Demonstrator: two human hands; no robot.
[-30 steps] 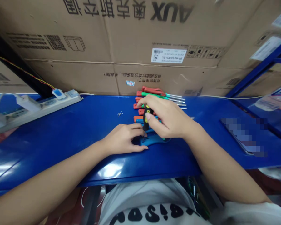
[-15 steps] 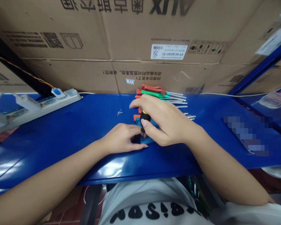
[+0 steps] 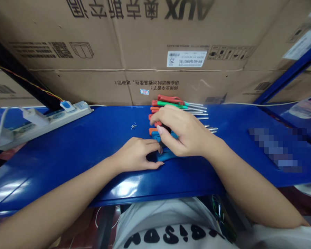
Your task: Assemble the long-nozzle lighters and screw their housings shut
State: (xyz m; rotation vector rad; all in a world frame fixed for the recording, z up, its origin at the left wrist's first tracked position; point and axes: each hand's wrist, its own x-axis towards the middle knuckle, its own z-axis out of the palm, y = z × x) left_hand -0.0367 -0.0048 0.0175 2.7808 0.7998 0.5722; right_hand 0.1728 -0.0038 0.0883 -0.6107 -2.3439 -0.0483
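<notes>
My right hand (image 3: 182, 129) is closed round a black screwdriver (image 3: 166, 128), tilted above a blue tool handle (image 3: 167, 155) lying on the blue table. The screwdriver's tip is hidden. My left hand (image 3: 140, 154) presses the left end of that blue handle between thumb and fingers. Just behind my right hand lies a row of tools with red, orange and green handles (image 3: 171, 103) and metal shafts pointing right; my hand covers part of them. A small pile of tiny screws (image 3: 133, 126) rests to the left of the row.
A white power strip (image 3: 59, 119) with plugs lies at the left on the blue table (image 3: 106, 121). Large cardboard boxes (image 3: 93, 83) stand along the back edge. At the right is a blurred-out flat object (image 3: 277, 148), with a clear plastic bag (image 3: 303, 110) beyond it.
My right hand has lifted slightly, and the screwdriver has tilted from nearly upright to a flatter slant. My left hand stays at the blue handle. The camera view has shifted slightly.
</notes>
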